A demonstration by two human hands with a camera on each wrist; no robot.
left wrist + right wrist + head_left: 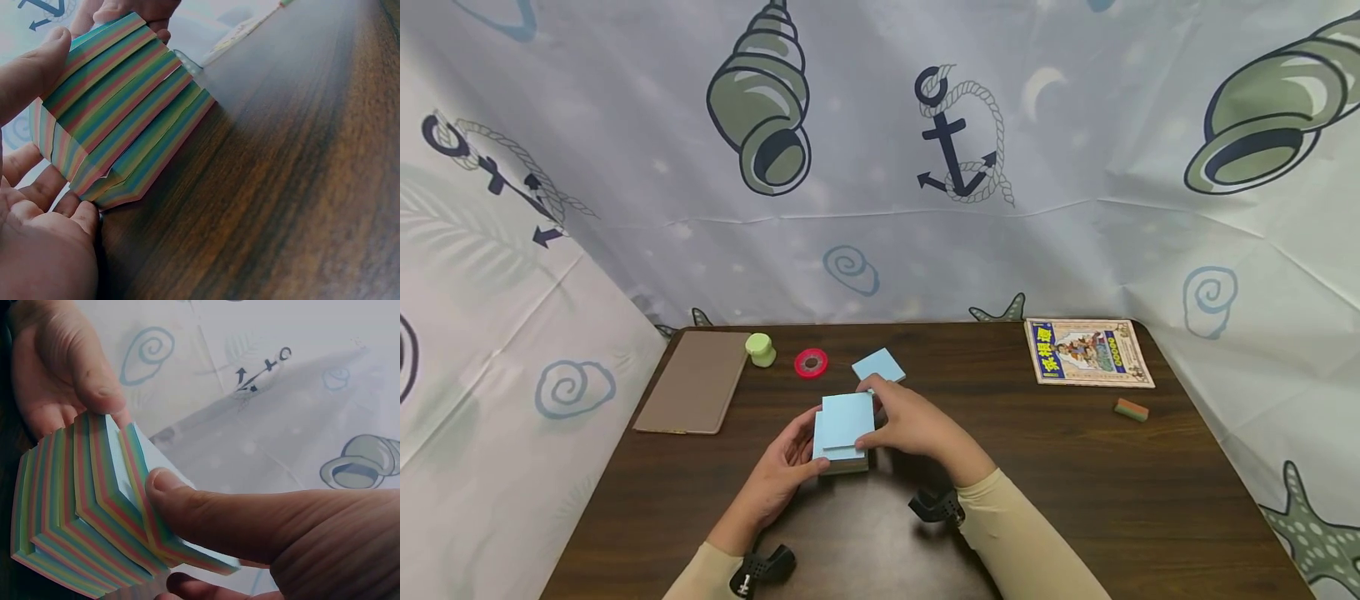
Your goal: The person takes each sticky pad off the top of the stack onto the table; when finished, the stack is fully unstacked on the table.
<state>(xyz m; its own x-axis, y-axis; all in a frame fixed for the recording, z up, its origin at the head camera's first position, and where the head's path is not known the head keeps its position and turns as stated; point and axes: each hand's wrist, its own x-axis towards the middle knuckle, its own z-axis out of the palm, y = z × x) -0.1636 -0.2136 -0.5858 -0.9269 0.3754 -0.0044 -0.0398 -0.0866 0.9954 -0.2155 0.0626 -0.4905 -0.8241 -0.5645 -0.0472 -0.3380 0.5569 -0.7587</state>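
A thick block of striped, many-coloured note paper (844, 433) with a light blue top sheet sits on the dark wooden table (1075, 483), between both hands. My left hand (805, 454) grips its left side, thumb on the edge (31, 69). My right hand (883, 410) pinches the upper part of the block (81, 506), with its thumb (206, 512) pressed on the side. The upper layers are shifted and fanned away from the lower ones (119, 106). A second, thinner blue pad (878, 367) lies just beyond the right hand.
At the back left lie a brown flat board (694, 382), a small green item (762, 349) and a red tape roll (811, 362). A picture book (1088, 352) and a small eraser (1131, 409) lie at the back right. Printed cloth walls surround the table.
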